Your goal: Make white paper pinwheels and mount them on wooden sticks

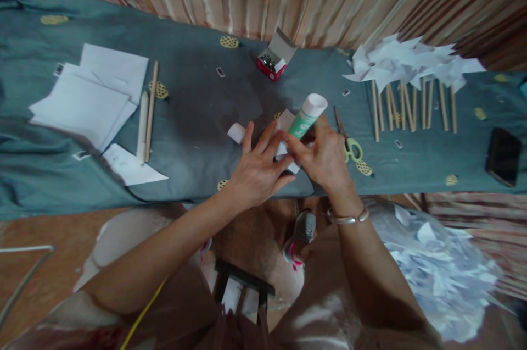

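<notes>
My right hand (327, 155) is closed round a green and white glue stick (303, 123), tilted over a small piece of white paper (293, 167). The glue stick's lower end is hidden behind my fingers. My left hand (259, 168) lies with its fingers spread, the tips touching the paper from the left. A white cap (236, 133) rests on the cloth just beyond the left fingers. Right of my right hand lie scissors (353, 149) with light green handles, partly covered by the hand.
White paper sheets (82, 103) and two wooden sticks (152, 111) lie left on the teal cloth (193, 103). An open red box (272, 64) of small metal pieces stands behind. Several paper pinwheels (411, 64) on sticks and a dark phone (503, 156) lie right. A plastic bag (436, 267) hangs below.
</notes>
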`<state>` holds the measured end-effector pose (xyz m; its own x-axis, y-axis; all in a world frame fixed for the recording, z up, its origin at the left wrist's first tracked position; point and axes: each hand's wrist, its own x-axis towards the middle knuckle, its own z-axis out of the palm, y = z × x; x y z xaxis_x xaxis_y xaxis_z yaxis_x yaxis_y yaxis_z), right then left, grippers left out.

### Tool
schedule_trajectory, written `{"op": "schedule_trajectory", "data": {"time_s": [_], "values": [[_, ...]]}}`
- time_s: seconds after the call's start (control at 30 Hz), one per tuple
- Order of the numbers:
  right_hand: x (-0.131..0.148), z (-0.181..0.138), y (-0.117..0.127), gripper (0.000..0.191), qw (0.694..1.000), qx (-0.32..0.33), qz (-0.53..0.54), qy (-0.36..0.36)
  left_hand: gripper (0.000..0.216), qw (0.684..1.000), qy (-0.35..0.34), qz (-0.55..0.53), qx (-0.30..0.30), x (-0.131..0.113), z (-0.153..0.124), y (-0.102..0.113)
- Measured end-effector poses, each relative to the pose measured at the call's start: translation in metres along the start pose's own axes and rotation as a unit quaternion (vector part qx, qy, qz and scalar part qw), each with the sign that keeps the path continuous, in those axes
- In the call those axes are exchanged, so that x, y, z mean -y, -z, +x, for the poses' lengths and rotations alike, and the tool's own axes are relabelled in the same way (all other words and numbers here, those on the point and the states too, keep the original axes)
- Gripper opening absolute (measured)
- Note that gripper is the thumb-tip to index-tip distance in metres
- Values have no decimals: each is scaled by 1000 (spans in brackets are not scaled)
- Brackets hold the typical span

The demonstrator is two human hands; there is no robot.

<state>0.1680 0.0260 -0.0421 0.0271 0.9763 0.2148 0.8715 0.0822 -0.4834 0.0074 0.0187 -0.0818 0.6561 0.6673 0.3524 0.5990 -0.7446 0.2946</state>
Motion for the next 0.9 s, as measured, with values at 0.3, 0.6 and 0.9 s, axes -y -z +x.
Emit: {"op": "schedule_trajectory", "data": {"time_s": [0.3,0.6,0.9], "values": [[-2,-6,2,37,1000,13,4,23,36,1000,1,-3,-5,2,-1,-3],[-8,-8,4,39,1000,-2,4,21,36,1000,1,7,-12,3,-1,-5],[-12,-10,7,40,1000,3,-11,4,36,1000,6,-17,-8,3,-1,-3]]}}
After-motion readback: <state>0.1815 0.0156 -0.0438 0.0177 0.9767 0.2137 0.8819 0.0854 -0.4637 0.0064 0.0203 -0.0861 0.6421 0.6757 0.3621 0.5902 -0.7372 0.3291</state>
